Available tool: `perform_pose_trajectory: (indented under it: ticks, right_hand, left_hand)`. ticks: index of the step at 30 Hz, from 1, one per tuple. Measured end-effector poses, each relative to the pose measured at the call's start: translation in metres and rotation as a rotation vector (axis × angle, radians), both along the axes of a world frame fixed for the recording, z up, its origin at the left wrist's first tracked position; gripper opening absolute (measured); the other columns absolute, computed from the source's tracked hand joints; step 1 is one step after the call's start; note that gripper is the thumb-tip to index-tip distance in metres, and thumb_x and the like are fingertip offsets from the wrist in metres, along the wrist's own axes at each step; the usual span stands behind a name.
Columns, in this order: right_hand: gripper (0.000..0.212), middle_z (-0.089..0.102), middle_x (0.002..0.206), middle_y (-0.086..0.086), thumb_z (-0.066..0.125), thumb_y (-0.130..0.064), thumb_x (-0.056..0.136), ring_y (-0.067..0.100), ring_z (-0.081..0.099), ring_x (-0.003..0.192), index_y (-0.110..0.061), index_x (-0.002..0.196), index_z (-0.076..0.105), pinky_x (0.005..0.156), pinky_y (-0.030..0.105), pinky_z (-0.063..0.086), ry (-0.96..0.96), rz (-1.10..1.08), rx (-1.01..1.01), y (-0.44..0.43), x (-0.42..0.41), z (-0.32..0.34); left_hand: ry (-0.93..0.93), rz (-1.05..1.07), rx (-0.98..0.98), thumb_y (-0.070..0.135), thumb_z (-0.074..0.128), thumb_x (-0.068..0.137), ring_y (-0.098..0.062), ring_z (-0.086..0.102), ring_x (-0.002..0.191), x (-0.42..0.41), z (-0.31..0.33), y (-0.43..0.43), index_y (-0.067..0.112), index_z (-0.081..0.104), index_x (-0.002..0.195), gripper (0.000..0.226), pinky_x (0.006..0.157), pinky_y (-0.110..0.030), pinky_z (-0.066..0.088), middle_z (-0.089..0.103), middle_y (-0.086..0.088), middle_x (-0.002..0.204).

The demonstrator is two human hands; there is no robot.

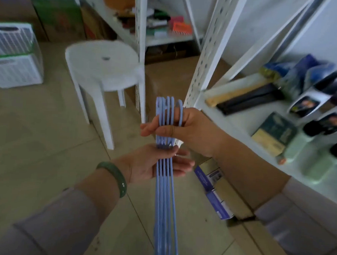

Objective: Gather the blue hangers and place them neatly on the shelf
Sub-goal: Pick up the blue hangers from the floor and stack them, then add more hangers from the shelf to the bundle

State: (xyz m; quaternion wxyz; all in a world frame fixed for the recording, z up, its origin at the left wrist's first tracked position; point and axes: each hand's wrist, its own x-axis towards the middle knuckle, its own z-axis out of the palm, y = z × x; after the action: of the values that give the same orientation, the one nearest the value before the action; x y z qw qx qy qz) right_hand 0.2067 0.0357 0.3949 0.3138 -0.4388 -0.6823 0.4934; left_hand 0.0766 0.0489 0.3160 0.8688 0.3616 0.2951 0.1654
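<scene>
Several blue hangers (165, 195) are bunched edge-on in the middle of the view, hooks up and bodies running down out of the frame. My right hand (185, 128) is closed around their necks just under the hooks, one finger through a hook. My left hand (152, 163), with a green bangle on the wrist, lies palm-up against the bundle below it, fingers loosely curled around the hangers. The white metal shelf (240, 121) stands to the right of my hands, its corner post just behind the hooks.
On the shelf lie a dark flat pack (249, 100), a small book (274, 133), slippers (311, 101) and green bottles (299, 146). A white plastic stool (102, 65) stands ahead on the tiled floor. White baskets (13, 55) sit at left. Boxes (215, 194) lie under the shelf.
</scene>
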Motion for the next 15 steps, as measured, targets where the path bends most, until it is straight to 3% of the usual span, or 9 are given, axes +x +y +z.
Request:
perform_pose_trajectory:
  ticks: [3,6,11,15]
  right_hand:
    - [0.019,0.071,0.107,0.014,0.055,0.003,0.087,0.024,0.065,0.112,-0.003,0.096,0.07,0.105,0.043,0.046,0.041,0.025,-0.028,0.0,0.005,0.092]
    - [0.019,0.07,0.106,0.01,0.054,0.003,0.087,0.021,0.064,0.113,0.006,0.102,0.066,0.105,0.036,0.047,0.048,0.022,-0.031,-0.006,0.01,0.193]
    - [0.019,0.072,0.097,-0.003,0.055,0.003,0.087,0.013,0.066,0.109,0.003,0.101,0.068,0.101,0.03,0.049,0.051,-0.04,0.023,-0.038,0.009,0.352]
    - [0.02,0.071,0.105,0.01,0.053,0.003,0.088,0.023,0.064,0.112,0.002,0.101,0.069,0.104,0.04,0.048,0.086,-0.169,0.067,-0.073,0.012,0.454]
  left_hand:
    - [-0.031,-0.036,0.016,0.015,0.037,0.097,-0.023,0.074,0.085,0.001,0.093,-0.003,-0.004,0.062,0.101,0.032,0.074,-0.032,0.06,0.077,-0.013,0.091]
    - [-0.031,-0.045,0.048,0.016,0.037,0.097,-0.025,0.074,0.087,0.003,0.193,-0.007,-0.002,0.063,0.095,0.032,0.077,-0.035,0.06,0.076,-0.014,0.092]
    - [-0.006,-0.12,0.126,0.016,0.037,0.097,-0.026,0.073,0.091,0.005,0.355,-0.024,-0.003,0.062,0.097,0.032,0.078,-0.035,0.06,0.076,-0.015,0.094]
    - [0.022,-0.155,0.155,0.02,0.044,0.093,-0.025,0.074,0.089,0.009,0.46,-0.048,-0.002,0.064,0.099,0.03,0.073,-0.033,0.06,0.076,-0.013,0.093]
